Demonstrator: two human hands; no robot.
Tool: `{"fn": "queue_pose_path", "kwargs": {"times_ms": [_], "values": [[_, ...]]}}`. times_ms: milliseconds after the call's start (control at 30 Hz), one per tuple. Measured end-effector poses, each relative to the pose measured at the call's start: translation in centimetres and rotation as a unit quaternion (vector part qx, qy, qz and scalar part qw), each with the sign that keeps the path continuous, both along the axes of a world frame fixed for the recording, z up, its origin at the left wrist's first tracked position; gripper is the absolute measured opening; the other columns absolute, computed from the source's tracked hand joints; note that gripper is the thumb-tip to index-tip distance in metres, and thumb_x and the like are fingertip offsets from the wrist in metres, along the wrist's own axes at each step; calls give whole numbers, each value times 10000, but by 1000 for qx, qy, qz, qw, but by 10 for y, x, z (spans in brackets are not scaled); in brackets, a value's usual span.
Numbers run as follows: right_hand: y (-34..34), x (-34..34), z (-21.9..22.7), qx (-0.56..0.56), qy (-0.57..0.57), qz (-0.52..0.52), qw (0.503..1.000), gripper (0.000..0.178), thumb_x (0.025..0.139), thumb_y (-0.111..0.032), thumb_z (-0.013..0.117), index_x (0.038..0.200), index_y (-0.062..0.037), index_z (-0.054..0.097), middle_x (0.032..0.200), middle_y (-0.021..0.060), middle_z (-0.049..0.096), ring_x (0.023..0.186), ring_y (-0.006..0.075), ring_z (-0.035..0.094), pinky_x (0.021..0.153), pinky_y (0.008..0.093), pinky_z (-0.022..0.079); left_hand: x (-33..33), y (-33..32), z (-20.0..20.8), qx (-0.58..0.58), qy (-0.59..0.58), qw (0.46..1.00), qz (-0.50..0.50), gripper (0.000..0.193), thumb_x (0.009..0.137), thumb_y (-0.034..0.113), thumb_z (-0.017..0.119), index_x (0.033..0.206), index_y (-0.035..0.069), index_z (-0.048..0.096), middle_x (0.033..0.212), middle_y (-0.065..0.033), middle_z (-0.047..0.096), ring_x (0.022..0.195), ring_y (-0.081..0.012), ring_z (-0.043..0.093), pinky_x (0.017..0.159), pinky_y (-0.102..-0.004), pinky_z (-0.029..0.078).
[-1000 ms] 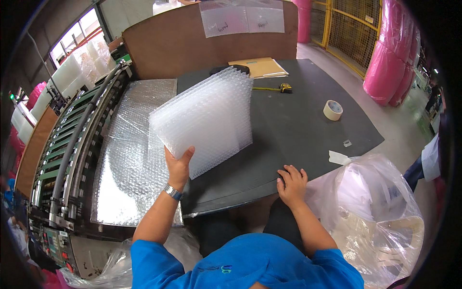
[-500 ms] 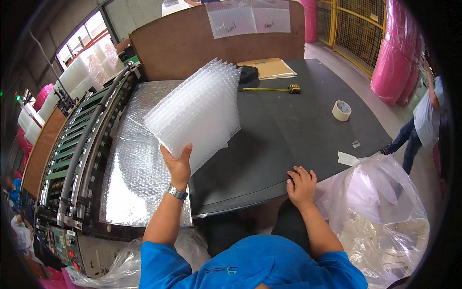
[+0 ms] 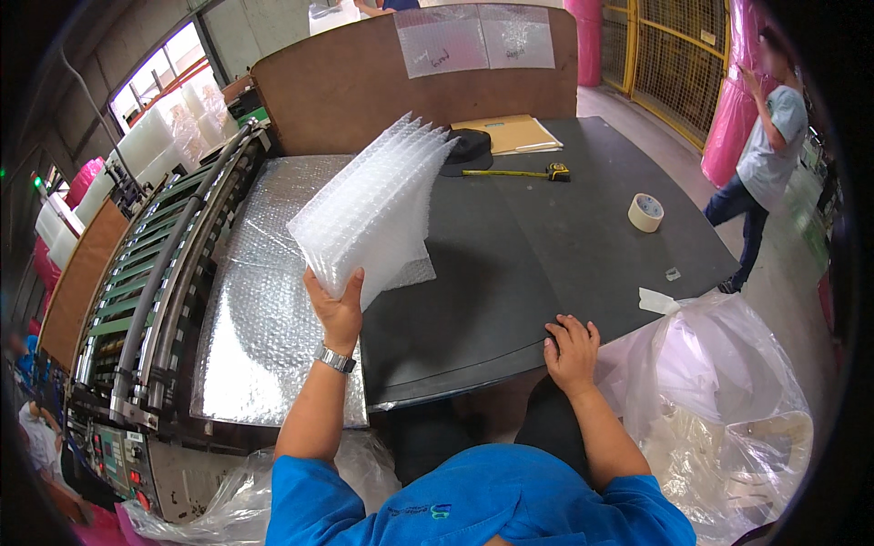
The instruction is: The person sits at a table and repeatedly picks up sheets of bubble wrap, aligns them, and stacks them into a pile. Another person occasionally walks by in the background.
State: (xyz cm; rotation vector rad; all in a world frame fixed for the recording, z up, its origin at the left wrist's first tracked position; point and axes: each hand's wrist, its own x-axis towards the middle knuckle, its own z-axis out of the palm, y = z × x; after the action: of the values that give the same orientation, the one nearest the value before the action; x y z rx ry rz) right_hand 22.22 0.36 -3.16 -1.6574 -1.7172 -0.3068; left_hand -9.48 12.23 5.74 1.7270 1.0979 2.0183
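My left hand (image 3: 338, 309) grips a stack of clear bubble wrap sheets (image 3: 373, 205) by its near corner. The stack is tilted up above the table, and its far edges fan apart. Beneath and left of it, a flat bubble wrap sheet (image 3: 264, 355) lies along the table's left side. With fingers spread, my right hand (image 3: 572, 350) rests on the front edge of the dark table (image 3: 492, 309) and holds nothing. A clear plastic bag (image 3: 719, 364) with pale contents stands just right of that hand.
A conveyor machine (image 3: 173, 264) adjoins the table's left side. Toward the back lie a dark cap (image 3: 468, 150), brown envelopes (image 3: 514, 134) and a tape measure (image 3: 557, 172). A tape roll (image 3: 645, 213) sits at the right. Another person (image 3: 765, 155) stands beyond the right edge.
The bubble wrap stack in my left hand has turned slightly, its right side drawing inward. My right hand has stayed put. The person at the right has come further into view.
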Motion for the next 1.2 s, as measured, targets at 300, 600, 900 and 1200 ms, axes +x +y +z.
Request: {"fn": "queue_pose_path", "kwargs": {"times_ms": [300,600,900,1200], "values": [[0,0,0,3,0,-5,1000,228,718,-211,539,920,-115,588,1042,72,541,1032,236,480,913,464,263,-5,-2,-1,35,101,988,109,584,698,162,688,1149,-16,362,993,-179,495,907,-277,498,779,-348,394],[1,1,-3,31,-3,-4,1000,214,706,-194,545,900,-115,589,1014,68,542,1016,227,489,904,460,269,-8,7,-9,55,138,981,121,580,680,146,698,1139,-2,374,1000,-173,495,914,-285,499,768,-348,394],[0,4,-5,40,11,8,999,206,713,-196,549,896,-112,591,1010,69,543,1010,229,492,900,461,268,15,-2,46,-247,-410,802,-356,436,885,232,433,1238,2,320,1242,-158,393,1105,-298,416,940,-409,345],[-5,10,-5,38,33,34,998,194,713,-190,561,882,-101,589,995,70,544,1015,231,490,915,463,268,63,-3,53,-332,-478,732,-354,563,876,449,332,1269,47,308,1275,-145,373,1136,-320,389,954,-483,304]]}}
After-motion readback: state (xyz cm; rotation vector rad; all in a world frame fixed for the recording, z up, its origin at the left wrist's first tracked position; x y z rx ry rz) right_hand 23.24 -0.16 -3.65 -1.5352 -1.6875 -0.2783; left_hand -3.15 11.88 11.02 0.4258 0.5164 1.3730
